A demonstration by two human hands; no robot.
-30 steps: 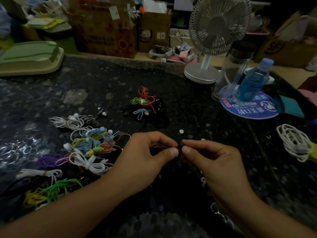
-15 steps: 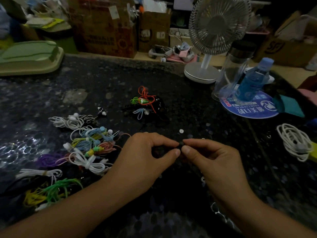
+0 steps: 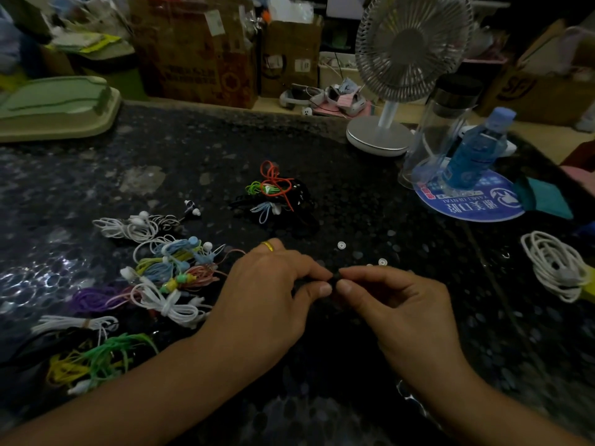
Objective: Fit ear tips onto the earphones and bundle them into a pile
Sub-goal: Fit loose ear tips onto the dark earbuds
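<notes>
From the head camera, the left hand (image 3: 273, 294) and the right hand (image 3: 396, 304) meet at their tips over the dark surface (image 3: 354, 194). Both pinch one small black earbud (image 3: 335, 280) between thumb and finger, likely so a tip can be pushed on. It is too dark to see the tip itself. Loose white ear tips (image 3: 341, 244) lie just behind the hands. Bundled earphones (image 3: 167, 272) wait in a heap on the left, close by.
</notes>
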